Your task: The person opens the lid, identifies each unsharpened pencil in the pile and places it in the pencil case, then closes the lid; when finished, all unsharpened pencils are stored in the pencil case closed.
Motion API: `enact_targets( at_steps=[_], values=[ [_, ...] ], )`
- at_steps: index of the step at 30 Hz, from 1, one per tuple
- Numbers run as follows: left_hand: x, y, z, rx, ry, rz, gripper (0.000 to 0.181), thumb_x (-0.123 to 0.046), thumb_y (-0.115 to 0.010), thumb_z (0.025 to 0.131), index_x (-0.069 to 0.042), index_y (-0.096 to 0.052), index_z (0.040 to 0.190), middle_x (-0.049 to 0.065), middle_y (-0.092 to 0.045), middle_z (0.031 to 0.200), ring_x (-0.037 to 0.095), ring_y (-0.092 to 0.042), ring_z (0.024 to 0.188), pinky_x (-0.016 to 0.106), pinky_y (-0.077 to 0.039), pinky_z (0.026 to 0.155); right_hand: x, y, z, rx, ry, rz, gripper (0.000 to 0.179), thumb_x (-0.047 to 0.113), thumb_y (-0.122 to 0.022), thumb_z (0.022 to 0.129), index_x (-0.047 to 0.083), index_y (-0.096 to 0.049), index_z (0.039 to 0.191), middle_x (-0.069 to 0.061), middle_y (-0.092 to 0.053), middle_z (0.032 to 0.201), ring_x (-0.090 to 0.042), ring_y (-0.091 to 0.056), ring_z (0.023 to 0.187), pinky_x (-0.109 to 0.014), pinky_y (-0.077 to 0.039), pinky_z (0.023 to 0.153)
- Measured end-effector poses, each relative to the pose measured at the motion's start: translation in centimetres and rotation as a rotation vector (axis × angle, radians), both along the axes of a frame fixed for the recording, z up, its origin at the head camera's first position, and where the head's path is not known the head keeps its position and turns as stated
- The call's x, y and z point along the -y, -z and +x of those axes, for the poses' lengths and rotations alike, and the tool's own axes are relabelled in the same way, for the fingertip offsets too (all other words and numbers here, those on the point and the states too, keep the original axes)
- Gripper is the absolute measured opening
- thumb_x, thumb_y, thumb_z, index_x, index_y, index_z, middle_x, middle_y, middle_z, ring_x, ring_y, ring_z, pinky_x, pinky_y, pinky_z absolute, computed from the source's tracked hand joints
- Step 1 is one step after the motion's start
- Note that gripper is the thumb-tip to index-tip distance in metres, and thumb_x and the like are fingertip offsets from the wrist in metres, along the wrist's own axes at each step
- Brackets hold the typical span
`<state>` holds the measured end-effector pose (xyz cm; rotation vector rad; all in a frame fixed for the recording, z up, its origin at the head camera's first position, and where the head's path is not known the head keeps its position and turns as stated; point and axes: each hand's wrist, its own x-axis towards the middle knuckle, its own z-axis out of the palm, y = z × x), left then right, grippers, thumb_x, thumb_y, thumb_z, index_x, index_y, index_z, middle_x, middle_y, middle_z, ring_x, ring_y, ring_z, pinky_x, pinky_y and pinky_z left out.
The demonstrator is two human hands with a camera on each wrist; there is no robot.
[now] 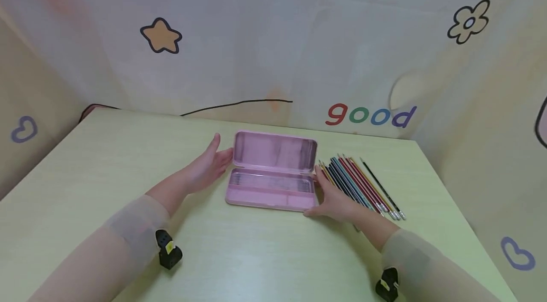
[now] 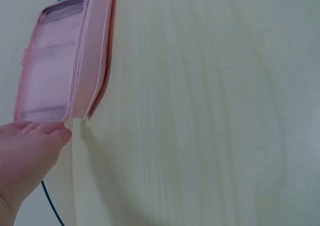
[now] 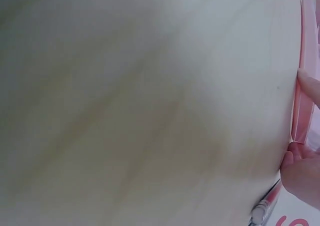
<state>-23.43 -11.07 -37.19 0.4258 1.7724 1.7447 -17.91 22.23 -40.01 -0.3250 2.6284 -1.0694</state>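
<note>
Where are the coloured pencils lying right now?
In the head view, the coloured pencils lie in a row on the table, just right of the open pink pencil case, partly behind the right hand.

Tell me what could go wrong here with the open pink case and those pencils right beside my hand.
The right hand rests at the pencil case's right end, right against the row of pencils; a sideways nudge could scatter or roll them. The lid stands open at the back, so a push from the left hand at the case's left end might swing it shut or slide the case on the smooth table.
</note>
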Motion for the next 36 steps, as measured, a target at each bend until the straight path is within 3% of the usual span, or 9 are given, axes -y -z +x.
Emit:
enact_targets(
  at_steps=[5, 9, 17, 23, 25, 29, 31, 33, 36],
  values=[
    [-0.2, 0.4, -0.2, 0.073, 0.035, -0.015, 0.096, -0.072, 0.001, 0.086, 0.002, 0.010, 0.145, 0.016, 0.010, 0.154, 0.028, 0.004, 0.140, 0.040, -0.003, 0.112, -0.1, 0.1, 0.1, 0.034, 0.015, 0.018, 0.120, 0.028, -0.083, 0.070, 0.008, 0.004, 0.150, -0.014, -0.028, 0.149, -0.031, -0.020, 0.137, -0.052, -0.011, 0.109],
    [-0.5, 0.6, -0.3, 0.120, 0.035, 0.002, 0.102, -0.077, -0.005, 0.082, 0.001, 0.012, 0.145, 0.017, 0.009, 0.154, 0.027, 0.003, 0.141, 0.040, -0.004, 0.112, 0.0, 0.0, 0.0, 0.031, 0.013, 0.023, 0.119, 0.028, -0.082, 0.070, 0.009, 0.003, 0.150, -0.014, -0.025, 0.151, -0.031, -0.017, 0.139, -0.052, -0.011, 0.109],
    [-0.3, 0.7, -0.5, 0.134, 0.024, -0.013, 0.107, -0.080, -0.008, 0.081, 0.004, 0.008, 0.145, 0.020, 0.004, 0.153, 0.029, -0.002, 0.140, 0.038, -0.008, 0.112, -0.1, -0.4, 0.1, 0.024, 0.008, 0.028, 0.117, 0.025, -0.083, 0.071, 0.007, 0.001, 0.150, -0.016, -0.020, 0.152, -0.032, -0.014, 0.139, -0.052, -0.012, 0.109],
    [-0.1, 1.0, -0.4, 0.121, -0.009, -0.029, 0.101, -0.074, -0.008, 0.086, 0.006, 0.004, 0.145, 0.021, 0.000, 0.153, 0.030, -0.007, 0.140, 0.040, -0.011, 0.111, 0.0, -0.5, 0.1, 0.033, 0.008, 0.053, 0.116, 0.026, -0.082, 0.071, 0.008, 0.000, 0.150, -0.016, -0.015, 0.154, -0.033, -0.012, 0.140, -0.051, -0.013, 0.109],
    [-0.3, 1.2, -0.3, 0.065, -0.016, -0.079, 0.093, -0.068, -0.008, 0.091, 0.006, 0.001, 0.146, 0.021, -0.002, 0.153, 0.031, -0.009, 0.140, 0.041, -0.012, 0.111, 0.1, -0.4, 0.0, 0.035, 0.004, 0.062, 0.115, 0.026, -0.082, 0.071, 0.008, -0.001, 0.150, -0.016, -0.015, 0.154, -0.033, -0.013, 0.140, -0.051, -0.013, 0.109],
    [-1.0, 1.3, 0.6, -0.148, -0.020, -0.327, 0.078, -0.057, -0.019, 0.097, -0.002, -0.002, 0.149, 0.017, -0.009, 0.154, 0.033, -0.012, 0.139, 0.048, -0.015, 0.110, 0.2, -0.4, -0.1, 0.030, -0.007, 0.069, 0.114, 0.025, -0.082, 0.072, 0.006, 0.000, 0.150, -0.017, -0.016, 0.153, -0.035, -0.016, 0.139, -0.051, -0.014, 0.109],
    [-1.4, 1.3, 1.2, -0.261, -0.019, -0.451, 0.079, -0.054, -0.032, 0.097, -0.004, -0.002, 0.149, 0.018, -0.018, 0.152, 0.033, -0.020, 0.138, 0.050, -0.019, 0.108, 0.2, -0.4, -0.1, 0.029, -0.012, 0.067, 0.114, 0.024, -0.082, 0.072, 0.005, 0.000, 0.150, -0.018, -0.017, 0.152, -0.035, -0.016, 0.138, -0.051, -0.014, 0.109],
    [-1.7, 1.3, 1.9, -0.377, -0.012, -0.585, 0.089, -0.056, -0.043, 0.093, 0.000, -0.001, 0.148, 0.021, -0.018, 0.151, 0.036, -0.020, 0.137, 0.051, -0.018, 0.108, 0.2, -0.5, -0.1, 0.026, -0.019, 0.067, 0.113, 0.023, -0.081, 0.073, 0.004, 0.000, 0.149, -0.019, -0.017, 0.152, -0.035, -0.017, 0.138, -0.051, -0.014, 0.109],
    [-2.1, 1.3, 2.7, -0.561, 0.013, -0.840, 0.100, -0.064, -0.046, 0.087, 0.004, -0.005, 0.147, 0.023, -0.015, 0.151, 0.037, -0.015, 0.138, 0.053, -0.016, 0.108, 0.1, -0.7, 0.0, 0.014, -0.031, 0.073, 0.113, 0.022, -0.081, 0.073, 0.003, 0.001, 0.149, -0.019, -0.017, 0.152, -0.035, -0.016, 0.139, -0.050, -0.014, 0.109]
  ],
)
